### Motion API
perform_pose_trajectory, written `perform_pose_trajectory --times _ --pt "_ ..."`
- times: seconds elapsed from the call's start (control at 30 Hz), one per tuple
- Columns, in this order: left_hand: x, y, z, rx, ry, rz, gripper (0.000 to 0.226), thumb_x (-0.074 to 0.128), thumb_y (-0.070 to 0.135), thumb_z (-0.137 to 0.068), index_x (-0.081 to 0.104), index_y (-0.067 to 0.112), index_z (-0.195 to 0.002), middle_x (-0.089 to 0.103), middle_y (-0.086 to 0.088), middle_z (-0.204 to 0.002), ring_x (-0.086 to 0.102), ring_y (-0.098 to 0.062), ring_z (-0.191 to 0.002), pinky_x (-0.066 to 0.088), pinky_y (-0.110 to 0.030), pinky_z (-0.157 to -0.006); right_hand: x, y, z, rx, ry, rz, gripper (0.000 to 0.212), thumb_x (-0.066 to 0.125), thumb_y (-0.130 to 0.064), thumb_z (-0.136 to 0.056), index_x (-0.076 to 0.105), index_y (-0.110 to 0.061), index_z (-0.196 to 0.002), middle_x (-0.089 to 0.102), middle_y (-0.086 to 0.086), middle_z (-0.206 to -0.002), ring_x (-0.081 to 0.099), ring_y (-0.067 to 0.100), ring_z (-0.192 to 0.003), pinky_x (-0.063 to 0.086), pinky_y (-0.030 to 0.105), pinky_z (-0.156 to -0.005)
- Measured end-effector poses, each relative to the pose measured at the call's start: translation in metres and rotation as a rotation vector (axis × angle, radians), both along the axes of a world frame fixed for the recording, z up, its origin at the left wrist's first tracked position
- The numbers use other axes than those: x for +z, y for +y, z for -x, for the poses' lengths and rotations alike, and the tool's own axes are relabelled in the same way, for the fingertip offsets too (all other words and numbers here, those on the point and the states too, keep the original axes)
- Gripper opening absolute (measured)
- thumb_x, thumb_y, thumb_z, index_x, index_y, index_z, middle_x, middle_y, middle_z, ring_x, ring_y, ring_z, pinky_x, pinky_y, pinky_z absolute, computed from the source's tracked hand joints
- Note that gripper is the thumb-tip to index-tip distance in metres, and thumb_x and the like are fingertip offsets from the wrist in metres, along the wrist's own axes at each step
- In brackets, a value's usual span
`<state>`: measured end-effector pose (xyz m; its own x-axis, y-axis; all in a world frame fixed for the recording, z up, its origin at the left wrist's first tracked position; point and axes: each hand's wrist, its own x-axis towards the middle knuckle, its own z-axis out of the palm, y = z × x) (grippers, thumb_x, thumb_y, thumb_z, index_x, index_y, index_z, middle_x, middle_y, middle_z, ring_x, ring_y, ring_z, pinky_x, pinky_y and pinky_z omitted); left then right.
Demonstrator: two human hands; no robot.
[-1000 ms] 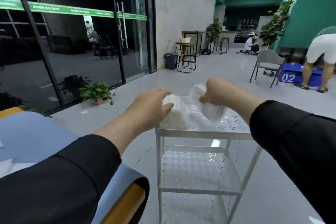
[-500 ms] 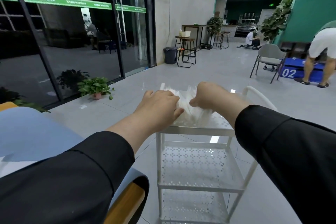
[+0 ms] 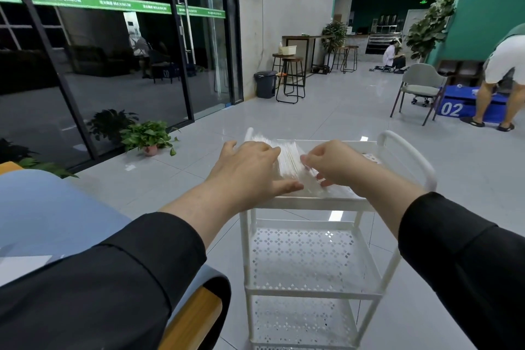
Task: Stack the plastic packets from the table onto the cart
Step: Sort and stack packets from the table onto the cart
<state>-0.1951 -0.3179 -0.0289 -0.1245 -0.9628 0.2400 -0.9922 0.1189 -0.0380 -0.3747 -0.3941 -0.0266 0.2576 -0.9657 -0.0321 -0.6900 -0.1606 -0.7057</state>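
Slippery plastic packets (image 3: 292, 165), frame centre, under my flat left hand (image 3: 250, 170) and loosely curled right hand (image 3: 335, 165), could slide off the cart (image 3: 312, 203).

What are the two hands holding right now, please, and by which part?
The stack of plastic packets on the cart's top shelf: left hand flat along its left side, right hand pinching its right edge. It rests on the shelf.

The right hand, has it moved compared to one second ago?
Yes. The right hand held a packet raised above the cart's top shelf; now it has come down, fingers pressing the packets lying on that shelf.
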Motion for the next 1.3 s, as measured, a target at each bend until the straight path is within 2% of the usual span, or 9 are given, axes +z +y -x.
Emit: perform_pose_trajectory --times 0.17,0.33,0.43,0.5,0.57,0.73,0.93,1.13,1.3 --pt "0.002 -0.007 0.003 0.01 -0.022 0.036 0.061 0.047 0.069 -0.094 0.056 0.024 -0.134 0.057 0.008 -0.136 0.045 -0.017 -0.134 0.024 -0.048 -0.113 -0.001 0.002 0.001 -0.004 -0.079 0.034 0.03 0.064 -0.037 -0.095 0.075 -0.01 -0.089 0.075 0.017 -0.096 0.074 0.031 -0.087 0.059 0.05 -0.088" --pt "0.001 -0.017 0.001 0.002 0.019 0.078 0.032 0.049 0.054 -0.1 0.057 0.025 -0.109 0.062 0.011 -0.114 0.053 -0.017 -0.115 0.034 -0.043 -0.103 -0.007 -0.003 0.005 -0.006 -0.102 0.052 0.035 0.064 -0.04 -0.093 0.075 -0.007 -0.088 0.077 0.012 -0.088 0.074 0.033 -0.088 0.058 0.054 -0.088" --pt "-0.001 -0.019 0.003 -0.004 0.044 0.075 0.021 0.045 0.041 -0.105 0.056 0.024 -0.1 0.061 0.01 -0.101 0.054 -0.019 -0.108 0.034 -0.046 -0.103 -0.009 -0.004 0.009 -0.007 -0.125 0.072 0.033 0.061 -0.04 -0.095 0.076 -0.01 -0.091 0.076 0.012 -0.091 0.075 0.022 -0.077 0.059 0.053 -0.088" --pt "-0.004 -0.019 0.004 -0.006 0.047 0.103 0.023 0.039 0.038 -0.103 0.053 0.024 -0.092 0.057 0.01 -0.095 0.053 -0.018 -0.106 0.034 -0.046 -0.103 -0.01 -0.004 0.01 -0.023 -0.101 0.108 0.041 0.06 -0.04 -0.096 0.073 -0.001 -0.099 0.072 0.024 -0.098 0.071 0.03 -0.074 0.056 0.056 -0.089" --pt "-0.005 -0.018 0.006 -0.002 0.037 0.101 0.033 0.036 0.05 -0.099 0.056 0.025 -0.1 0.059 0.012 -0.106 0.052 -0.015 -0.114 0.032 -0.045 -0.106 -0.011 -0.004 0.012 -0.029 -0.094 0.119 0.041 0.061 -0.041 -0.096 0.073 -0.002 -0.098 0.073 0.022 -0.095 0.071 0.039 -0.086 0.056 0.054 -0.09" --pt "-0.004 -0.02 0.015 0.026 -0.086 0.069 0.06 0.032 0.087 -0.084 0.044 0.028 -0.094 0.061 0.011 -0.108 0.054 -0.016 -0.112 0.033 -0.047 -0.106 -0.015 -0.011 0.017 -0.035 -0.132 0.088 0.03 0.062 -0.042 -0.095 0.077 -0.017 -0.085 0.077 0.001 -0.078 0.075 0.021 -0.083 0.059 0.048 -0.089" --pt "-0.003 -0.026 0.019 0.06 -0.099 0.091 0.05 0.039 0.075 -0.093 0.052 0.028 -0.101 0.063 0.007 -0.103 0.057 -0.02 -0.108 0.031 -0.044 -0.103 -0.017 -0.01 0.015 0.05 -0.193 0.047 0.025 0.064 -0.036 -0.096 0.078 -0.016 -0.089 0.078 0.002 -0.085 0.076 0.015 -0.083 0.06 0.046 -0.091" --pt "-0.005 -0.022 0.015 0.012 -0.044 0.075 0.071 0.041 0.081 -0.087 0.054 0.028 -0.133 0.063 0.009 -0.126 0.055 -0.017 -0.122 0.031 -0.044 -0.11 -0.014 -0.007 0.018 0.015 -0.109 0.12 0.036 0.06 -0.041 -0.098 0.076 -0.009 -0.095 0.075 0.016 -0.094 0.071 0.035 -0.09 0.057 0.051 -0.09" --pt "-0.003 -0.019 0.014 0.0 -0.031 0.07 0.074 0.038 0.082 -0.087 0.053 0.028 -0.136 0.061 0.009 -0.13 0.052 -0.016 -0.126 0.03 -0.044 -0.111 -0.012 -0.007 0.022 0.001 -0.035 0.17 0.042 0.056 -0.04 -0.099 0.073 -0.001 -0.098 0.071 0.024 -0.101 0.068 0.04 -0.093 0.054 0.047 -0.088"
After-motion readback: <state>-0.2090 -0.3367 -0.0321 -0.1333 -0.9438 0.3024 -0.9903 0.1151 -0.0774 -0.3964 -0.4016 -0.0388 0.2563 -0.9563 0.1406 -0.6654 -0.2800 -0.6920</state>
